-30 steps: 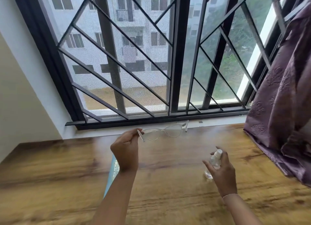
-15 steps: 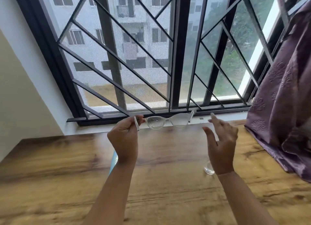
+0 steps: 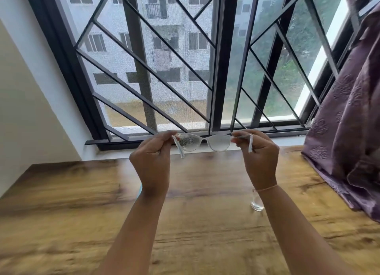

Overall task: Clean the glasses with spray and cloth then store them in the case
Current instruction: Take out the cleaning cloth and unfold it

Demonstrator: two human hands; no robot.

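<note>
clear-framed glasses (image 3: pixel 203 142), one lens speckled with droplets. brown wood-grain table (image 3: pixel 82 202) with dark streaks. purple curtain (image 3: pixel 353 130) with embossed floral pattern. black window grille (image 3: pixel 144 67) in diagonal bars. pale pink wristband (image 3: pixel 266 188).

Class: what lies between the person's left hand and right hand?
The glasses span the gap; the left hand and right hand each pinch one end of the frame. Seen in the head view.
</note>
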